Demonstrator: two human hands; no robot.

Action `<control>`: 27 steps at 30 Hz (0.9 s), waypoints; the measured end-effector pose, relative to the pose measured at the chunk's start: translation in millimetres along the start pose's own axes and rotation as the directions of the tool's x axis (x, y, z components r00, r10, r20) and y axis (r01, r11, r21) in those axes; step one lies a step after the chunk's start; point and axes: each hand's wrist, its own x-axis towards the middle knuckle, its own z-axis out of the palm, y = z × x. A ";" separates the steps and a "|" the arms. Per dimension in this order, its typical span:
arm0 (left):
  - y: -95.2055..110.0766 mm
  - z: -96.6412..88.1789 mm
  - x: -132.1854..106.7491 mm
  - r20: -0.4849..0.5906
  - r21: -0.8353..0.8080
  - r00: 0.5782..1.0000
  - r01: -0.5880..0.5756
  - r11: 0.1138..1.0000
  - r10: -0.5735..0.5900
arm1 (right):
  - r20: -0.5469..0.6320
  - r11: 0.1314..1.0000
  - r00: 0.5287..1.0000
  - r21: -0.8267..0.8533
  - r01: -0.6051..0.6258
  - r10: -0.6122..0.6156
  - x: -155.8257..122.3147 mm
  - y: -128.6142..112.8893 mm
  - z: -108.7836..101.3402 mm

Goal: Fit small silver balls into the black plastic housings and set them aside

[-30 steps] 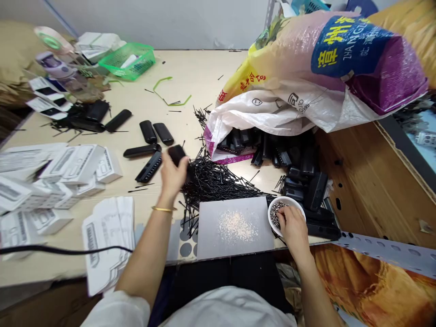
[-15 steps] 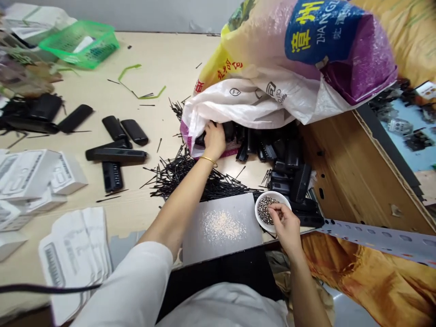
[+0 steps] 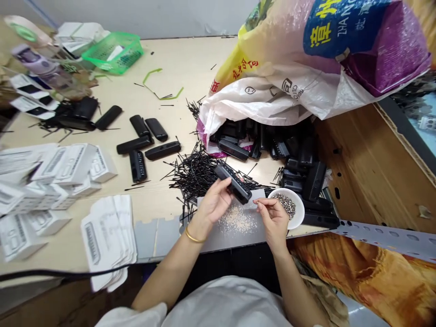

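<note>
ok so nearest me, at 6 o'clock, there's a grey board (image 3: 211, 243) on the table edge with pale crumbs (image 3: 238, 220) scattered over it; just above that my left hand (image 3: 215, 202) has its fingers curled round a black casing (image 3: 236, 185), tilted, so call that the clock's centre; my right hand (image 3: 275, 222) sits at 4 o'clock, fingertips pinched together on a tiny bit (image 3: 255, 202), too small to tell what it is; right beside it is a white bowl (image 3: 300, 218) of little metal pieces (image 3: 286, 205); I'd say the step in hand is bringing bit and casing together; they look near but apart, so the next move calls for a steady left grip and a light, accurate pinch, since something that small could easily drop into the crumbs; further out, a heap of black sticks (image 3: 194, 170) at 9 to 10; loose casings (image 3: 163, 150) at 10; a printed sack (image 3: 269, 68) at 1; green basket (image 3: 131, 59) way off towards 11
</note>
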 end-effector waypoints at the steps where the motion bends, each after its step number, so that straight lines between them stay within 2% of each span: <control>1: -5.6 0.7 -4.9 -0.036 -0.070 0.999 0.034 0.997 -0.036 | -0.021 0.995 0.997 -0.070 0.075 -0.076 -2.4 -0.3 5.1; 5: -14.0 3.5 -14.9 -0.090 -0.232 0.989 0.095 0.968 -0.119 | -0.047 0.904 0.937 -0.281 0.321 -0.347 -7.4 -3.1 15.6; 13: -21.5 3.0 -23.2 -0.093 -0.247 0.991 0.070 0.966 -0.096 | -0.025 0.825 0.874 -0.343 0.448 -0.485 -6.4 -6.7 19.0; 16: -22.7 1.6 -21.4 -0.091 -0.236 0.994 0.031 0.971 -0.054 | -0.019 0.856 0.896 -0.307 0.417 -0.443 -4.3 -5.4 18.0; 19: -19.5 -2.5 -24.1 -0.055 -0.192 0.998 -0.039 0.981 0.029 | 0.020 0.930 0.955 -0.222 0.294 -0.297 -3.5 -5.3 16.8; 21: -19.0 -8.7 -32.4 -0.002 -0.121 0.993 -0.118 0.986 0.118 | 0.064 0.957 0.976 -0.191 0.216 -0.208 -5.0 -7.7 13.4; 23: -23.7 -17.7 -43.2 0.077 -0.022 0.963 -0.256 0.966 0.257 | 0.108 0.970 0.983 -0.179 0.164 -0.146 -7.3 -11.4 3.9; 25: -32.8 -27.4 -49.3 0.191 0.135 0.911 -0.393 0.910 0.365 | 0.077 0.965 0.987 -0.214 0.154 -0.141 -7.8 -13.5 -13.9; 27: -38.9 -34.4 -43.9 0.315 0.383 0.886 -0.448 0.808 0.341 | -0.036 0.919 0.979 -0.354 0.175 -0.201 -4.4 -10.6 -37.7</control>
